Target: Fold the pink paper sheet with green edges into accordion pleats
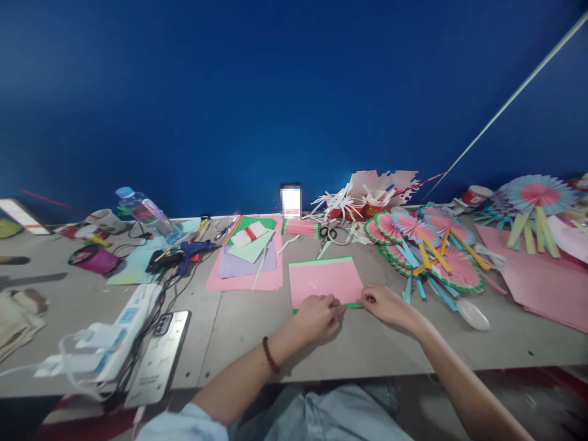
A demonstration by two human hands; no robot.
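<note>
A sheet of pink paper (324, 280) with green strips along its far and near edges lies flat on the grey table in front of me. My left hand (319, 317) rests over its near edge, fingers bent and pressed together on the paper and the green strip. At the near right corner, my right hand (383, 304) pinches the edge between thumb and curled fingers. Parts of the near green strip are hidden under both hands. A thin white sliver (313, 284) lies on the pink surface.
Pleated paper fans (425, 245) and a white plastic piece (474, 315) lie to the right. Scissors (327, 233) and a pleated pink strip (301, 228) are beyond. Leftward are stacked coloured papers (245, 263), a glue gun (188, 254), a phone (158, 358), a power strip (131, 331) and a bottle (149, 214).
</note>
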